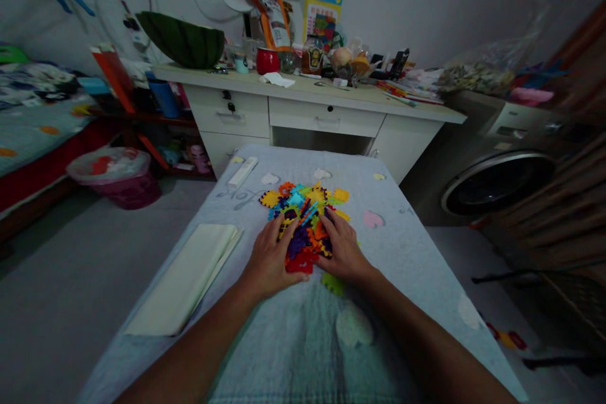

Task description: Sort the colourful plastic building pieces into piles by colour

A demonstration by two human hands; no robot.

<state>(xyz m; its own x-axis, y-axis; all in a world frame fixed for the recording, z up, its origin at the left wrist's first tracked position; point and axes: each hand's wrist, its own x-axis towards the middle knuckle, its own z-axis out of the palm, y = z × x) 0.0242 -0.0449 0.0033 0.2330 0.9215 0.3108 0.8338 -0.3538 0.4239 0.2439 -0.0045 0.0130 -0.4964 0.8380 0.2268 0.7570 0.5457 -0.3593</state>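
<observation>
A heap of colourful puzzle pieces with toothed edges lies on the cloth-covered table. My left hand rests against the heap's left side, fingers spread and thumb near the heap's front edge. Against the right side lies my right hand, its fingers also apart and reaching over some pieces. Both hands cup the heap from its two sides, with their fingertips touching it. One green piece sits apart in front of my right hand. Pieces under the palms are hidden.
On the table's left are a folded cream cloth or paper and a white strip-shaped object. Behind stands a white desk carrying a cut watermelon and jars. A washing machine is at right, a pink bin at left.
</observation>
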